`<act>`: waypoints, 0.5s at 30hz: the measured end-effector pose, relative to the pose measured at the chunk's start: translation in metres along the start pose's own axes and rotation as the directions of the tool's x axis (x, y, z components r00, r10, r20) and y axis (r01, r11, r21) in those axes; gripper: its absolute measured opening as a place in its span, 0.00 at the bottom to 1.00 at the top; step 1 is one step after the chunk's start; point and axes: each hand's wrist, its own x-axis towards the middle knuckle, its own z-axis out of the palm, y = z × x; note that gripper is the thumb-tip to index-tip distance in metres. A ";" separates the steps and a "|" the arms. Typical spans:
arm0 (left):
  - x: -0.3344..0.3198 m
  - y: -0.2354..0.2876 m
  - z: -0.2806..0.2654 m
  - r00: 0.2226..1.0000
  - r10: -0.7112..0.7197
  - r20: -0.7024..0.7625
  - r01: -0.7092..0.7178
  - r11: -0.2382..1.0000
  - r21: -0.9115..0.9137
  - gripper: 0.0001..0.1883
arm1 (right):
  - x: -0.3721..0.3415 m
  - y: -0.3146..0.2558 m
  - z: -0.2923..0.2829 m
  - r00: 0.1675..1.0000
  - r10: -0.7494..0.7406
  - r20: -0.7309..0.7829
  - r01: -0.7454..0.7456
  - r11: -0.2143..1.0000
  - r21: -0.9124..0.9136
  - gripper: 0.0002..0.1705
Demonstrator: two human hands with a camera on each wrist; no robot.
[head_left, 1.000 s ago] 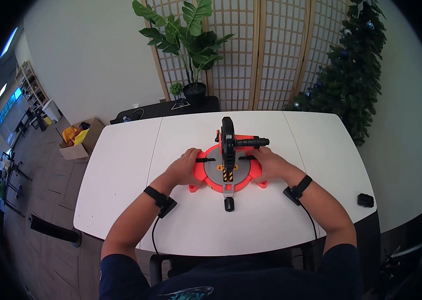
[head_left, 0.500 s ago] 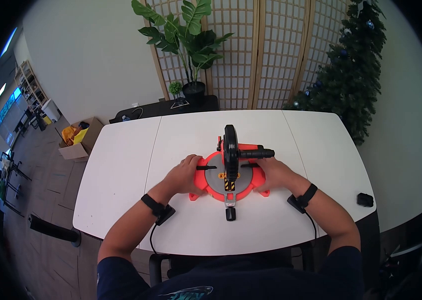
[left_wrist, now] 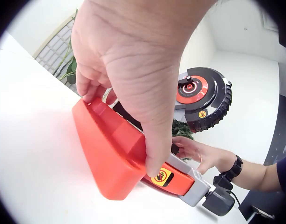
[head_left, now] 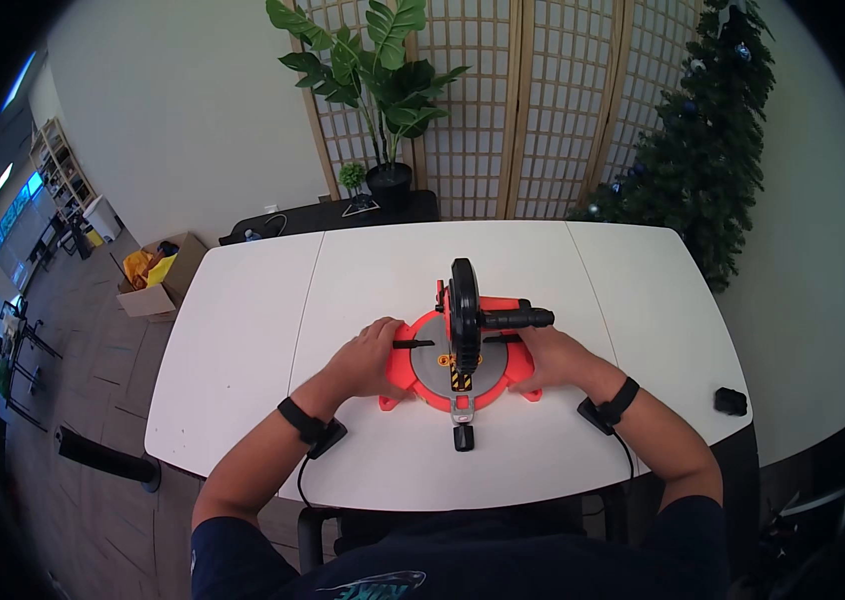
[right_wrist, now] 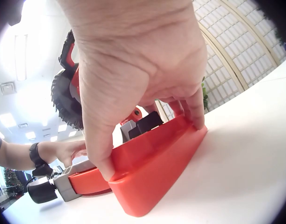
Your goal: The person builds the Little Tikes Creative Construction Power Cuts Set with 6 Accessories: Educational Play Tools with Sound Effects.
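Observation:
A toy miter saw (head_left: 464, 310) stands upright near the middle of the white table (head_left: 243, 350), its red base (left_wrist: 105, 158) down on the top. Above the grey turntable (head_left: 430, 360) rises a black toothed blade (left_wrist: 210, 100), and a black handle (head_left: 518, 318) points right. A black knob (head_left: 464, 438) sticks out at the front. My left hand (head_left: 363, 360) grips the base's left end, thumb at the front and fingertips behind. The opposite end is gripped by my right hand (head_left: 560, 360) in the same way.
At the table's right edge lies a small black object (head_left: 731, 401). Behind the table stand a potted plant (head_left: 390, 180), a folding screen (head_left: 563, 120) and a decorated Christmas tree (head_left: 688, 150). An open cardboard box (head_left: 168, 285) sits on the floor at the left.
The toy miter saw has shifted toward me and slightly right across the table, with both hands keeping their grip on its base. Most of the movement came in the first half second.

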 end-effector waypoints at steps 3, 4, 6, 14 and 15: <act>-0.001 -0.002 -0.001 1.000 0.022 0.002 -0.022 1.000 0.001 0.64 | -0.004 -0.003 -0.001 0.998 -0.046 -0.038 0.046 0.999 0.023 0.63; -0.002 -0.002 -0.002 1.000 0.028 0.002 -0.028 1.000 0.001 0.65 | -0.005 -0.005 -0.002 0.997 -0.069 -0.041 0.070 0.996 0.047 0.63; -0.007 0.000 -0.011 1.000 0.027 0.006 -0.027 1.000 -0.006 0.64 | -0.009 -0.007 -0.005 0.995 -0.090 -0.045 0.093 0.993 0.072 0.63; -0.037 -0.008 -0.047 0.998 -0.047 -0.032 0.043 0.993 -0.112 0.57 | -0.040 0.002 -0.025 0.989 0.009 -0.145 -0.009 1.000 -0.004 0.51; -0.043 -0.011 -0.050 0.996 -0.063 -0.065 0.055 0.991 -0.119 0.54 | -0.045 0.003 -0.028 0.989 0.009 -0.145 -0.009 1.000 -0.004 0.51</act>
